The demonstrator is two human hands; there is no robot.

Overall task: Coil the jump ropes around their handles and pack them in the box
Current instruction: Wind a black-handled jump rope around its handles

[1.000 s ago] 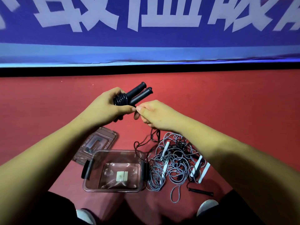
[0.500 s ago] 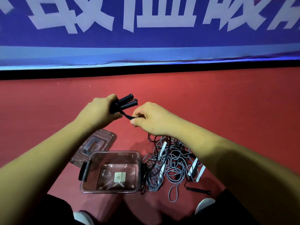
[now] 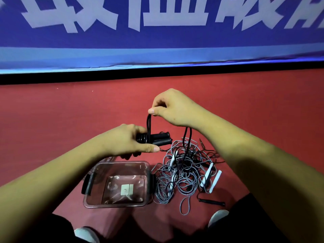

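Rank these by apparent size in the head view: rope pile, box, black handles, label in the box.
1. rope pile
2. box, close behind
3. black handles, though held nearer the camera
4. label

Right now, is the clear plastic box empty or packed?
Empty of ropes: inside the clear plastic box only its bottom and a white label show.

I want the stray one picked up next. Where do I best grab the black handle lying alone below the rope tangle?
Pinch the black handle at mid-shaft, from above, fingers across it. It lies flat and nearly level on the red floor, apart from the tangle; its cord leaves the left end, so the shaft and right end are free.
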